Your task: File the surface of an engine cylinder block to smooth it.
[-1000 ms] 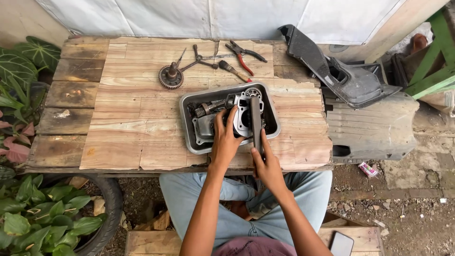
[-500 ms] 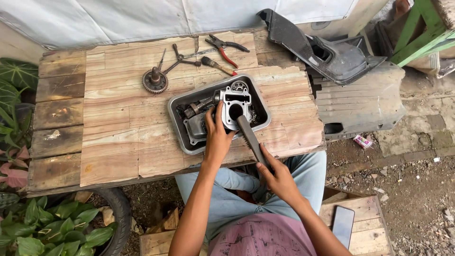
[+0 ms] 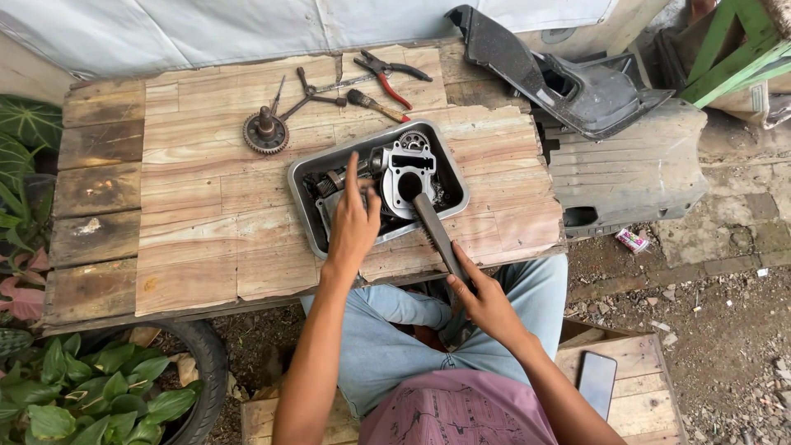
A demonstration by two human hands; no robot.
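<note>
A grey metal tray (image 3: 306, 169) sits on a wooden table and holds an engine cylinder block (image 3: 409, 163) and other greasy metal parts. My left hand (image 3: 353, 221) rests on the parts in the tray's left half, its index finger pointing up. My right hand (image 3: 484, 298) grips the handle end of a long dark brush (image 3: 433, 228) below the table's front edge. The brush's far end reaches into the round bore of the cylinder block.
At the back of the wooden table (image 3: 189, 222) lie a gear (image 3: 265, 131), red-handled pliers (image 3: 390, 74), a small brush (image 3: 375, 105) and a wrench. A black plastic motorcycle panel (image 3: 577, 82) lies to the right. A phone (image 3: 596, 382) rests on a pallet by my knee; plants (image 3: 74, 395) are at left.
My right hand has slid back along the brush, off the tray to below the table edge. The left hand has stayed on the tray parts. The camera has shifted.
</note>
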